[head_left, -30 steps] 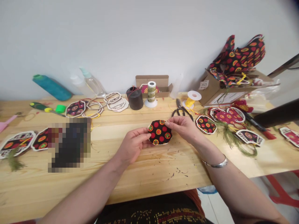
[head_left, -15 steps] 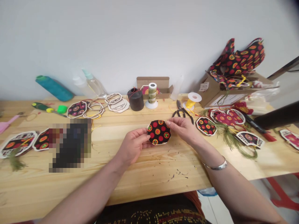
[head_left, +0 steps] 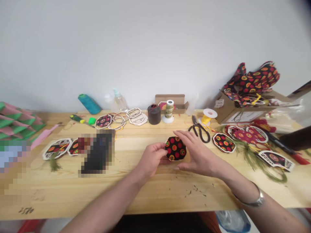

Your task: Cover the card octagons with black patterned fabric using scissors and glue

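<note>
A black octagonal fabric-covered piece (head_left: 174, 149) with red, orange and green flower prints is held above the table. My left hand (head_left: 152, 158) pinches its left edge between thumb and fingers. Around its right side curves my right hand (head_left: 201, 155), with thumb and fingers spread apart; whether a fingertip touches the top edge I cannot tell. Just beyond my right hand lie black-handled scissors (head_left: 200, 129). To the right rests a similar patterned piece with a pale border (head_left: 224, 143).
Along the wall stand a black thread spool (head_left: 154, 115), a green thread spool (head_left: 168, 112) and a yellow thread spool (head_left: 207, 116). A cardboard box (head_left: 233, 110) with patterned fabric is at the right. Fan-shaped ornament (head_left: 275, 160) and olive tassels lie nearer. Dark scraps dot the table (head_left: 136, 200).
My right hand has let go of the piece's upper right corner and opened around its right side. My left hand keeps its hold. The view has shifted to the left.
</note>
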A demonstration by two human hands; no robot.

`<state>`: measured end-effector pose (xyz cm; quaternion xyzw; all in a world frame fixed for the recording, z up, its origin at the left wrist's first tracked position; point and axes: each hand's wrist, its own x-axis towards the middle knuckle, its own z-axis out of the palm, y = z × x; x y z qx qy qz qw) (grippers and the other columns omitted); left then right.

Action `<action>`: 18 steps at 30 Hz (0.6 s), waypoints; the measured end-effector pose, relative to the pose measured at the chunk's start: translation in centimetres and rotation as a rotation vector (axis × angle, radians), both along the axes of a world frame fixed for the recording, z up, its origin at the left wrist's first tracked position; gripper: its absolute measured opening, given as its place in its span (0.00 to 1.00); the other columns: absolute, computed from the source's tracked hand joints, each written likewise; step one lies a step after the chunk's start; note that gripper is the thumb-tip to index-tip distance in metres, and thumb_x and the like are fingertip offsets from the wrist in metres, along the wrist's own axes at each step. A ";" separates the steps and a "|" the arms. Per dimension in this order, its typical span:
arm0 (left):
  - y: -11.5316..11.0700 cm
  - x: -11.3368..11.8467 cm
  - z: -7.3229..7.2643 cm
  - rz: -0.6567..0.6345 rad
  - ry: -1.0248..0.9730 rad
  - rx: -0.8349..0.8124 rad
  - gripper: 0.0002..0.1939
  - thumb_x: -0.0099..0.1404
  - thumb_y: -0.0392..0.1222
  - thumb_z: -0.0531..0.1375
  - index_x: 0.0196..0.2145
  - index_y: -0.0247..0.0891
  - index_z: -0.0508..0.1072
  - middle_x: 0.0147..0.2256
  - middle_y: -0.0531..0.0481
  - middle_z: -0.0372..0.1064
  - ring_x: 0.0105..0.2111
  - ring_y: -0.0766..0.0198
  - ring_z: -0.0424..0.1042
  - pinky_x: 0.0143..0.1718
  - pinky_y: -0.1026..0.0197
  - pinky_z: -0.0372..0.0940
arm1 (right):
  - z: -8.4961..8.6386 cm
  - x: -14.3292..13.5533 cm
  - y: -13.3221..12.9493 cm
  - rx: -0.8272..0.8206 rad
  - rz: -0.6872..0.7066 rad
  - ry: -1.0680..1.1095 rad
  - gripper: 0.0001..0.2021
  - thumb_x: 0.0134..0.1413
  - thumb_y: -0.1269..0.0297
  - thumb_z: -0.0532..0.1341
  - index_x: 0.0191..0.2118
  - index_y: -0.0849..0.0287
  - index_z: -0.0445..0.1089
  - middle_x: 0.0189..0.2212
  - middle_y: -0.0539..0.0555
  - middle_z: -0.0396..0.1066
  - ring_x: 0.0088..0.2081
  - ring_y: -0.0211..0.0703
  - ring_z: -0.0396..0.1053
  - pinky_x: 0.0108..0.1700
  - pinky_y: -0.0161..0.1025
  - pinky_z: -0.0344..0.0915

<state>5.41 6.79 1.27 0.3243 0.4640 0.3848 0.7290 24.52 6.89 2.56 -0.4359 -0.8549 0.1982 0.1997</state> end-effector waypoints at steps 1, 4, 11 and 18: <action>-0.2 0.0 0.2 -0.014 0.017 -0.009 0.10 0.48 0.36 0.64 0.31 0.30 0.77 0.27 0.44 0.77 0.25 0.60 0.76 0.30 0.58 0.71 | 0.0 0.0 -0.3 -0.004 -0.002 -0.008 0.51 0.43 0.50 0.70 0.68 0.51 0.41 0.63 0.62 0.53 0.63 0.59 0.52 0.61 0.61 0.55; -0.8 -0.2 0.6 -0.070 0.041 -0.024 0.10 0.50 0.35 0.64 0.32 0.30 0.77 0.28 0.44 0.78 0.26 0.60 0.76 0.31 0.57 0.72 | -0.2 0.1 -1.0 -0.015 -0.010 -0.014 0.52 0.42 0.50 0.70 0.68 0.53 0.41 0.63 0.63 0.53 0.63 0.59 0.52 0.61 0.60 0.55; -2.2 -1.0 -0.3 -0.122 0.043 -0.101 0.11 0.52 0.36 0.64 0.35 0.31 0.76 0.30 0.44 0.78 0.28 0.59 0.77 0.36 0.54 0.73 | -1.9 -0.3 -2.3 -0.052 -0.020 -0.036 0.53 0.40 0.52 0.71 0.68 0.58 0.41 0.61 0.64 0.55 0.62 0.56 0.52 0.61 0.56 0.54; -2.7 -1.7 -1.2 -0.134 0.018 -0.098 0.11 0.52 0.37 0.64 0.35 0.31 0.76 0.31 0.43 0.78 0.29 0.59 0.77 0.37 0.54 0.72 | -2.2 -1.0 -2.6 -0.079 -0.028 -0.015 0.50 0.43 0.55 0.69 0.68 0.58 0.42 0.57 0.64 0.61 0.57 0.57 0.57 0.58 0.57 0.57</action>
